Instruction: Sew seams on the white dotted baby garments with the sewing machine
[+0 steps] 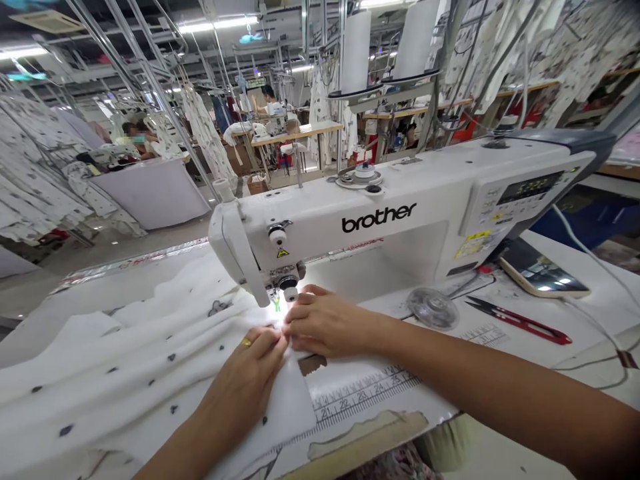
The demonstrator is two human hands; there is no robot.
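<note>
White fabric with small dark motifs [150, 353] spreads over the left side of the sewing table and runs under the needle area of a white sewing machine [320, 220]. My left hand [250, 367], with a gold ring, pinches the fabric's edge just in front of the lit presser foot [278, 307]. My right hand [325, 323] is right beside it, fingers bent and pressed together on the same edge, close to the needle. Both sets of fingertips nearly meet; the exact fabric fold between them is hidden by glare and fingers.
Red-handled thread snips [520, 320], a phone [545, 267] and a clear round disc [433, 308] lie right of my right forearm. A printed ruler [365, 397] runs along the table's front. Thread cones [356, 53] stand behind the machine; people sit at other machines farther back.
</note>
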